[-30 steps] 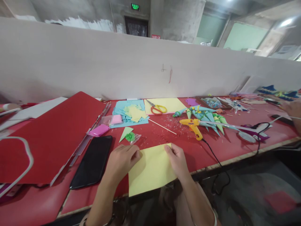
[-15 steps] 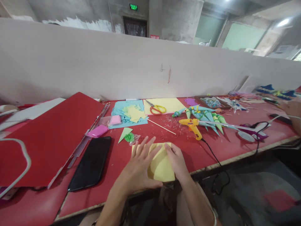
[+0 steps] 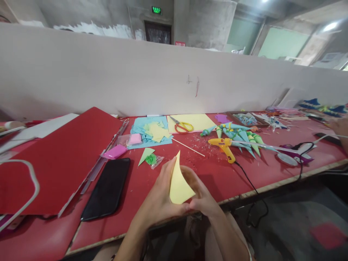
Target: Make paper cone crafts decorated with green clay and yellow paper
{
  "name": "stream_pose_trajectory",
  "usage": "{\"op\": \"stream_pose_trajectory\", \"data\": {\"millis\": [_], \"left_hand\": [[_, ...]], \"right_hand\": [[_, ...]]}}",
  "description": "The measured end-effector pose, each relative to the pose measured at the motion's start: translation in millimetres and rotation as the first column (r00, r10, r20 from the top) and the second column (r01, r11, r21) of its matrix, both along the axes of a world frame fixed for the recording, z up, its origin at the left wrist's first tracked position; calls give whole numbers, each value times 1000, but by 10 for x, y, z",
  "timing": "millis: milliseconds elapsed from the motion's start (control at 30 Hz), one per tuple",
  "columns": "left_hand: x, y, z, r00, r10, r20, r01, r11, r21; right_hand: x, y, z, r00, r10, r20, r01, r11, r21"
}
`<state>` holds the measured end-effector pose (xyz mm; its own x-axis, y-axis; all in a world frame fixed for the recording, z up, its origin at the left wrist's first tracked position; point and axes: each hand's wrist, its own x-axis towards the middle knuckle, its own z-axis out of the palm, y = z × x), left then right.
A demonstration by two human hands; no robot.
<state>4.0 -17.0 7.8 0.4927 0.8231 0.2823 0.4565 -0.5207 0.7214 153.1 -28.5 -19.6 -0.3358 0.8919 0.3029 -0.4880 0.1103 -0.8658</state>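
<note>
A sheet of yellow paper [image 3: 179,185] stands curved upright between my two hands, close to the table's front edge. My left hand [image 3: 160,197] is wrapped round its left side. From the right, my right hand [image 3: 202,195] curls about it, its thumb at the sheet's lower right corner; some of its fingers are hidden behind the paper. Just beyond my left hand lie a folded light green paper piece [image 3: 146,156] and a green item in a clear bag [image 3: 152,159]. A yellow glue gun [image 3: 223,146] rests to the right of my hands.
Left stand a black phone [image 3: 107,188] and a large red board [image 3: 62,163]. Toward the back are paper scraps [image 3: 156,131], scissors [image 3: 182,125], a thin stick [image 3: 187,146] and several paper cones [image 3: 241,137]. The gun's cord [image 3: 250,183] hangs over the edge. Another person's hand [image 3: 339,127] is far right.
The yellow paper has gone from lying nearly flat to being bent upright between my hands. My left hand has closed in from a spread pose, and my right fingers have moved round the sheet.
</note>
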Motion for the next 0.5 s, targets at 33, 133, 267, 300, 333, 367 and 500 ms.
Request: {"op": "stream_pose_trajectory", "data": {"millis": [33, 133, 267, 300, 333, 367, 500], "left_hand": [[11, -9, 3, 999, 5, 47, -3, 999, -35], [36, -33, -10, 992, 9, 123, 7, 992, -129], [62, -55, -38, 990, -8, 140, 33, 984, -175], [70, -58, -43, 990, -3, 140, 28, 984, -176], [79, -60, -46, 990, 8, 144, 17, 984, -176], [87, -62, -48, 988, 21, 150, 6, 984, -176], [111, -72, -47, 986, 39, 165, -9, 984, -175]], "right_hand": [[-11, -4, 4, 1000, -6, 4, 6, 1000, 16], [-37, 5, -15, 997, -70, 27, 69, 997, 34], [-52, 18, -55, 981, -176, 78, 178, 984, -13], [-52, 12, -53, 980, -179, 87, 181, 983, -20], [-52, 3, -45, 981, -174, 87, 176, 984, -21], [-52, -8, -30, 984, -161, 79, 162, 987, -14], [-56, -36, 42, 993, -116, 36, 115, 993, 40]]}}
